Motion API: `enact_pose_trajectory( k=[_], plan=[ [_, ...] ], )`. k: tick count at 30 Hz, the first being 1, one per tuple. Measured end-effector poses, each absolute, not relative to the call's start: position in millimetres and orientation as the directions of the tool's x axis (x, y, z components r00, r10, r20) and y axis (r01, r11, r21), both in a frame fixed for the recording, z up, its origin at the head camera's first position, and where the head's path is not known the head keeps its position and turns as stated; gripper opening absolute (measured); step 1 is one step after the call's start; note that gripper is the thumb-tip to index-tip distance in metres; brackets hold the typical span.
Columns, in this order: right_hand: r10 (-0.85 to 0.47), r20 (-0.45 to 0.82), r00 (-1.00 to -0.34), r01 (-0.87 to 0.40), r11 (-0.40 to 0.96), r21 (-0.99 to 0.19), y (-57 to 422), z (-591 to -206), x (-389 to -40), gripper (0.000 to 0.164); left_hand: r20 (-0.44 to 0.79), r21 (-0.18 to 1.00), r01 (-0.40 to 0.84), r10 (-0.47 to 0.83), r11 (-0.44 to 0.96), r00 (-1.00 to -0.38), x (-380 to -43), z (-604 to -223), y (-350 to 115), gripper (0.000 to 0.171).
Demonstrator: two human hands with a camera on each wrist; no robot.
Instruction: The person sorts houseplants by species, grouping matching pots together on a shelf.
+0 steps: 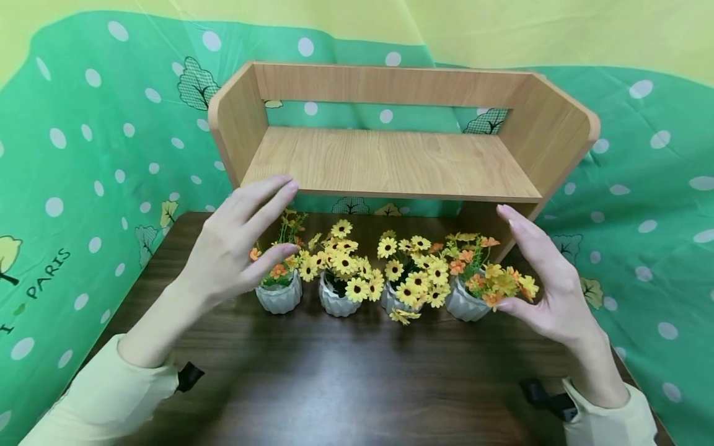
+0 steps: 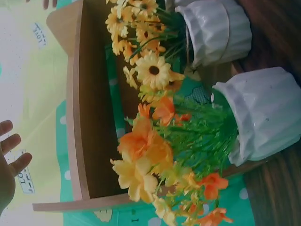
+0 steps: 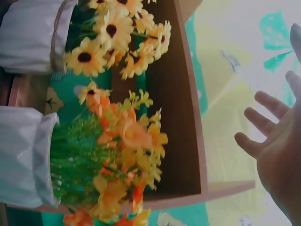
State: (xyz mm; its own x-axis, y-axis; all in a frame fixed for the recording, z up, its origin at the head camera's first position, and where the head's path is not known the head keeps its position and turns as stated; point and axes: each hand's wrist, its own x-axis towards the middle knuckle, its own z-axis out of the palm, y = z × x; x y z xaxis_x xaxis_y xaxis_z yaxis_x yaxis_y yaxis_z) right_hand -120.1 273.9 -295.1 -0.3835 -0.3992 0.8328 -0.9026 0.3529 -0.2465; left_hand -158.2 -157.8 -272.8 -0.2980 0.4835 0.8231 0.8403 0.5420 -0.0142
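Observation:
My left hand [image 1: 229,241] is raised with straight, relaxed fingers at the left end of a row of potted artificial flowers, and holds nothing. It overlaps the leftmost orange-flowered pot [image 1: 281,296] in the head view, hiding some of its blooms. Two pots of yellow daisies, the left pot [image 1: 338,301] and the right pot [image 1: 393,300], stand in the middle. At the right end is another orange-and-yellow pot [image 1: 467,302]. Beside its blooms my right hand [image 1: 552,288] is held up empty, thumb and fingers spread apart. The wrist views show both hands' fingers away from the white faceted pots.
Behind the flowers stands a wooden shelf [image 1: 390,161] with raised side panels and a back rail. All of it sits on a dark wood-grain table [image 1: 334,384]. A green and yellow patterned cloth [image 1: 111,124] hangs around the back and sides.

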Motion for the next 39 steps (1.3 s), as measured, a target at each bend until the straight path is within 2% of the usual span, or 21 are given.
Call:
enact_pose_trajectory(
  k=[4,10,13,19,23,28,31,35,39],
  plan=[
    [-0.362,0.831,-0.423,-0.886,0.355,-0.297,286,-300,-123,0.092,0.849,0.027,0.807,0.413,0.590,-0.330,-161,-266,-163,0.064],
    [-0.321,0.820,-0.475,-0.866,0.337,-0.370,306,-312,-130,0.086,0.880,0.177,0.762,0.247,0.623,-0.406,-171,-251,-176,0.068],
    [-0.312,0.805,-0.504,-0.851,0.339,-0.401,314,-317,-132,0.085,0.891,0.228,0.752,0.179,0.618,-0.418,-177,-245,-183,0.072],
    [-0.307,0.777,-0.549,-0.824,0.353,-0.443,330,-325,-132,0.079,0.892,0.257,0.725,0.132,0.639,-0.433,-185,-241,-194,0.074],
    [-0.299,0.745,-0.596,-0.802,0.277,-0.529,344,-332,-131,0.075,0.889,0.274,0.708,0.110,0.651,-0.445,-193,-239,-198,0.071],
    [-0.295,0.700,-0.650,-0.757,0.173,-0.630,365,-345,-135,0.070,0.881,0.322,0.674,0.049,0.665,-0.470,-205,-237,-204,0.059],
    [-0.299,0.642,-0.706,-0.706,0.233,-0.669,376,-351,-135,0.065,0.866,0.366,0.648,0.011,0.668,-0.501,-211,-235,-207,0.049],
    [-0.292,0.470,-0.833,-0.553,0.448,-0.702,386,-354,-132,0.064,0.832,0.431,0.616,-0.027,0.659,-0.554,-221,-232,-211,0.042],
    [-0.311,0.332,-0.891,-0.455,0.575,-0.681,393,-360,-134,0.062,0.796,0.482,0.581,-0.051,0.656,-0.603,-227,-230,-215,0.042]
  ],
)
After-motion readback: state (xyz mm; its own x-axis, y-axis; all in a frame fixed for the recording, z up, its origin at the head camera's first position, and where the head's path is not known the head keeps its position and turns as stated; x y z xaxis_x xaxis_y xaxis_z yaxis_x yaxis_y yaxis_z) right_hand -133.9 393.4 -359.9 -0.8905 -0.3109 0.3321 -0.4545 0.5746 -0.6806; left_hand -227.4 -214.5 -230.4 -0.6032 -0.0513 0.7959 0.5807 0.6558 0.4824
